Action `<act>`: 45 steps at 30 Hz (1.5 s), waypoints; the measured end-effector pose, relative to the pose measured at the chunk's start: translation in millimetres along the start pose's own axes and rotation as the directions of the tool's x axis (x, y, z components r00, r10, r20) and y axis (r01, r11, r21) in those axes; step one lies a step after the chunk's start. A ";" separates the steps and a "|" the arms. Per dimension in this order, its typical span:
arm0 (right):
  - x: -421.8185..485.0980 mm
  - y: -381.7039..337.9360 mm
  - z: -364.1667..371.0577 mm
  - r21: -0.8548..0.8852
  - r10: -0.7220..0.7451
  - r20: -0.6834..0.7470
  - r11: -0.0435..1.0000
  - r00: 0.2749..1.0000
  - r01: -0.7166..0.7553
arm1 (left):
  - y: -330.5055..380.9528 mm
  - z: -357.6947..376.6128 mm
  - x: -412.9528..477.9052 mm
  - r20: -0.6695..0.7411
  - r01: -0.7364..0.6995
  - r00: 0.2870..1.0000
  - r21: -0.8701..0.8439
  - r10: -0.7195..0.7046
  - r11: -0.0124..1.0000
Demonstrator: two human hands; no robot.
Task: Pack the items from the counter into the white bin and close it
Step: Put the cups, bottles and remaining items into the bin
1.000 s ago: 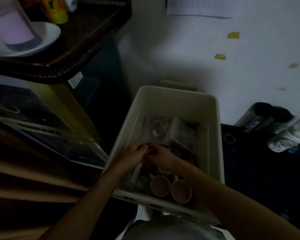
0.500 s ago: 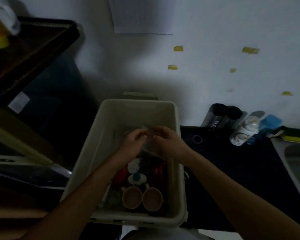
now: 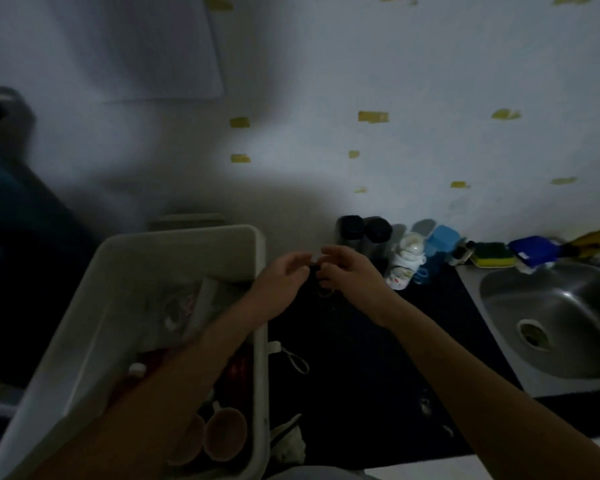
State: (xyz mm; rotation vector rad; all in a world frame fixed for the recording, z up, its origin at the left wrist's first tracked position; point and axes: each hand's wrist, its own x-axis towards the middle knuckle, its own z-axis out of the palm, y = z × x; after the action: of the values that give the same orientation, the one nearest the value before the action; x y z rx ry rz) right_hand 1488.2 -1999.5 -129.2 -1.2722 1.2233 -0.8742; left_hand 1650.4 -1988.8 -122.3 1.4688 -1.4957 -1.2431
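Both hands hover over the dark desk (image 3: 361, 375), just right of the open white plastic bin (image 3: 261, 306). The left hand (image 3: 284, 277) and the right hand (image 3: 349, 275) face each other, fingers curled inward, tips almost meeting. There is a small dark patch between them, but the light is too dim to tell whether either hand grips anything.

Down in the bin: two pinkish cups (image 3: 224, 434) sit side by side at the near end, with clear crinkled packets (image 3: 182, 306) lying further back. The left forearm crosses over the bin's right wall.

Along the wall behind the hands stand two dark-capped cylindrical containers (image 3: 364, 230), touching each other. Beside them stands a white baby bottle (image 3: 406, 261), with a light blue plastic box (image 3: 442, 240) just behind it. Further right, a green-and-yellow sponge (image 3: 492, 256) lies at the rim of the steel sink (image 3: 551, 317). A white looped cord (image 3: 293, 360) lies on the desk against the bin's right side, and a crumpled pale wrapper (image 3: 288, 443) sits near the desk's front edge.
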 end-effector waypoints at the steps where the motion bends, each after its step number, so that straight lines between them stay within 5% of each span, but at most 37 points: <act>1: 0.4 1.9 -9.6 0.000 0.005 -0.016 1.000 1.000 -0.005 | 2.3 8.4 4.4 0.010 -0.003 1.000 0.010 0.003 1.000; 23: 78.4 94.0 -194.2 -0.297 0.041 -0.243 0.948 0.969 -0.114 | 21.9 189.4 96.7 0.056 0.122 0.991 0.030 -0.123 0.992; 29: 106.7 101.6 -201.2 -0.534 -0.090 -0.276 0.842 0.957 -0.075 | 14.8 208.2 109.6 0.060 0.183 0.981 0.010 -0.183 0.983; 36: 124.9 108.9 -209.0 -0.851 -0.032 -0.140 0.515 0.990 -0.104 | 6.7 211.7 117.3 0.062 0.226 0.972 0.006 -0.226 0.974; 45: 114.8 111.6 -215.7 -0.870 -0.025 -0.063 0.491 0.998 -0.043 | -6.0 209.4 120.2 0.047 0.234 0.971 0.024 -0.235 0.972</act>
State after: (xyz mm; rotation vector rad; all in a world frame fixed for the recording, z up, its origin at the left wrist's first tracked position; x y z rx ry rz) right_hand 1284.3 -2139.8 -233.6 -2.0468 1.8394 -0.2061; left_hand 1441.0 -2072.5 -208.9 1.6758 -1.3979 -1.4168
